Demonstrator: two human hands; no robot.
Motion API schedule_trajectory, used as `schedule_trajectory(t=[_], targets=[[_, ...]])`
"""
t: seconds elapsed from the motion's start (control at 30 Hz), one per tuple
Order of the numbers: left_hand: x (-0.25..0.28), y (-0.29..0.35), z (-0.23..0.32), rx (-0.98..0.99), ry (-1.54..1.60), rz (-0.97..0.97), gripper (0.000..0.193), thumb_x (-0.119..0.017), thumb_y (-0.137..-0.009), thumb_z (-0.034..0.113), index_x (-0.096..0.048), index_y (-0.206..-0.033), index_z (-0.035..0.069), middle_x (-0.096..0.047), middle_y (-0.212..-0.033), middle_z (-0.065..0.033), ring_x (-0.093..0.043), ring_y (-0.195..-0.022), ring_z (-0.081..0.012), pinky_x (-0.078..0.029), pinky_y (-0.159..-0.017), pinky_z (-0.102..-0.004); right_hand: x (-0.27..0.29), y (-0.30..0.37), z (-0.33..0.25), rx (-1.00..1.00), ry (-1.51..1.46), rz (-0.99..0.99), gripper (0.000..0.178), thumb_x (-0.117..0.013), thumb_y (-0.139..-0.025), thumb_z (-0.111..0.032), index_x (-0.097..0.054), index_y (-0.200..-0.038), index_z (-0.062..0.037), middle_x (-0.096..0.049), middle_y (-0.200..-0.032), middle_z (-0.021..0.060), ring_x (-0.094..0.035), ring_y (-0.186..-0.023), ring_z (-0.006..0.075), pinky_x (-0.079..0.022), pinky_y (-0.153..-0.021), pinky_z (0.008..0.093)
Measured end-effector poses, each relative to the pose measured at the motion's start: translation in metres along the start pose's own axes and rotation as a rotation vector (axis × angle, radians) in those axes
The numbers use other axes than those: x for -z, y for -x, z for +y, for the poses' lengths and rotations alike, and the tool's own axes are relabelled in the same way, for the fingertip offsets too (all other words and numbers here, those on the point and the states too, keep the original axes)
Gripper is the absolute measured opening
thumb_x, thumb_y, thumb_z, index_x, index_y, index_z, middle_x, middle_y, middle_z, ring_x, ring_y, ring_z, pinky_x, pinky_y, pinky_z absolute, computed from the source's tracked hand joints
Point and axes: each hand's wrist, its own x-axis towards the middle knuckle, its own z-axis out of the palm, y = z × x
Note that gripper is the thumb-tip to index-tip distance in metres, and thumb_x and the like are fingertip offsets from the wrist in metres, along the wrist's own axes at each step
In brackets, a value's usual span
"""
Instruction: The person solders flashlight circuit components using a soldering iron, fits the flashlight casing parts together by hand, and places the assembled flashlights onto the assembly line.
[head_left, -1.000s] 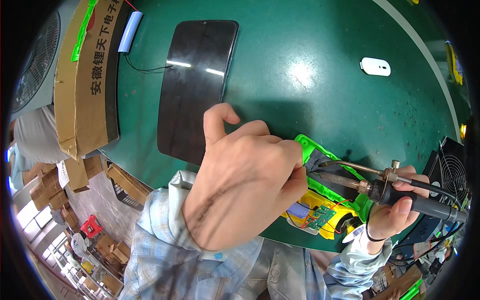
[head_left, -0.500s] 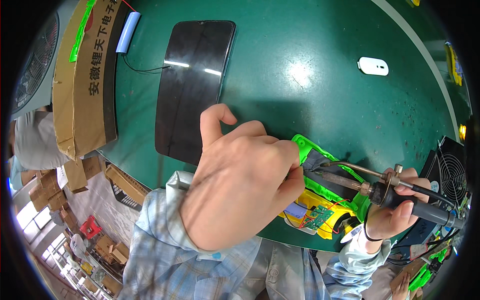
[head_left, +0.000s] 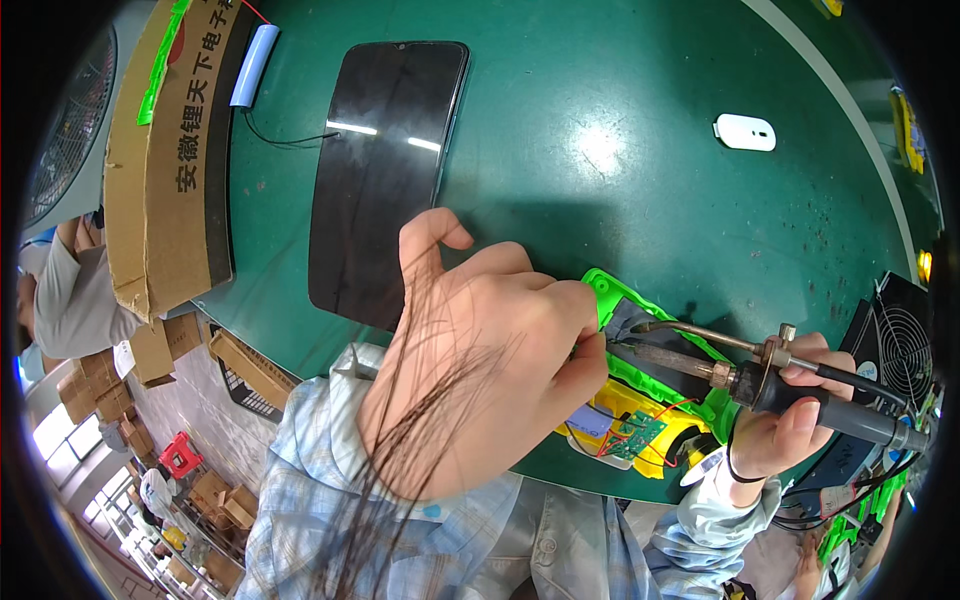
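Left hand [head_left: 480,370] covers the near end of the green housing [head_left: 640,330]; whatever its fingertips pinch there is hidden. Soldering iron [head_left: 760,375] tip vanishes behind that hand. Small circuit board [head_left: 632,437] parts beside the housing too small to tell.

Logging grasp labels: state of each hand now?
Left hand: closed, pinching something too small to tell.
Right hand: closed around the soldering iron.

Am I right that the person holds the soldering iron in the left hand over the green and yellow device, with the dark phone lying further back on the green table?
Not quite: the head view shows the soldering iron in the right hand. The left hand is at the green and yellow device; the dark phone does lie further back on the green table.
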Motion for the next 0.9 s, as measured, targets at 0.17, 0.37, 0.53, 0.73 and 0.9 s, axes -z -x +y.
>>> schedule_trajectory(t=[0.17,0.37,0.53,0.73,0.9], targets=[[0.002,0.002,0.000,-0.006,-0.001,-0.005,0.008,-0.062,-0.062,0.008,-0.054,-0.059,0.010,-0.047,-0.045,0.0044,-0.045,-0.052,-0.0110,-0.025,-0.075,-0.0350,0.009,-0.001,0.004,0.052,-0.016,0.005,0.036,-0.052,-0.077,-0.035,-0.044,-0.073,-0.0004,-0.040,-0.073,0.0068,-0.046,-0.059,0.0184,-0.040,-0.051,0.0301],[0.003,0.005,0.001,0.009,0.022,-0.009,0.008,-0.061,-0.063,0.008,-0.054,-0.060,0.010,-0.047,-0.045,0.0046,-0.045,-0.053,-0.0106,-0.024,-0.076,-0.0355,0.005,-0.002,0.002,0.068,0.003,-0.008,0.034,-0.051,-0.078,-0.033,-0.046,-0.074,0.0002,-0.040,-0.073,0.0072,-0.046,-0.058,0.0183,-0.038,-0.049,0.0277],[0.000,0.003,0.002,0.013,0.011,-0.017,0.007,-0.061,-0.063,0.008,-0.055,-0.060,0.009,-0.047,-0.045,0.0047,-0.045,-0.053,-0.0104,-0.024,-0.076,-0.0358,0.008,-0.001,0.001,0.028,0.002,-0.057,0.036,-0.053,-0.077,-0.034,-0.046,-0.074,0.0004,-0.041,-0.073,0.0067,-0.047,-0.058,0.0175,-0.042,-0.050,0.0290],[0.000,0.005,0.006,0.013,0.008,-0.012,0.007,-0.061,-0.064,0.008,-0.055,-0.061,0.009,-0.047,-0.046,0.0044,-0.045,-0.054,-0.0102,-0.024,-0.077,-0.0358,0.009,0.000,-0.003,0.012,-0.009,-0.049,0.039,-0.055,-0.076,-0.037,-0.046,-0.074,0.0004,-0.041,-0.073,0.0067,-0.048,-0.058,0.0183,-0.043,-0.052,0.0314],[0.001,0.007,0.006,0.019,0.017,-0.010,0.007,-0.061,-0.064,0.008,-0.055,-0.060,0.009,-0.046,-0.045,0.0045,-0.045,-0.054,-0.0102,-0.024,-0.077,-0.0359,0.006,0.000,-0.005,0.059,0.025,-0.091,0.031,-0.046,-0.078,-0.030,-0.040,-0.070,-0.0008,-0.039,-0.072,0.0059,-0.039,-0.063,0.0164,-0.033,-0.055,0.0277]])
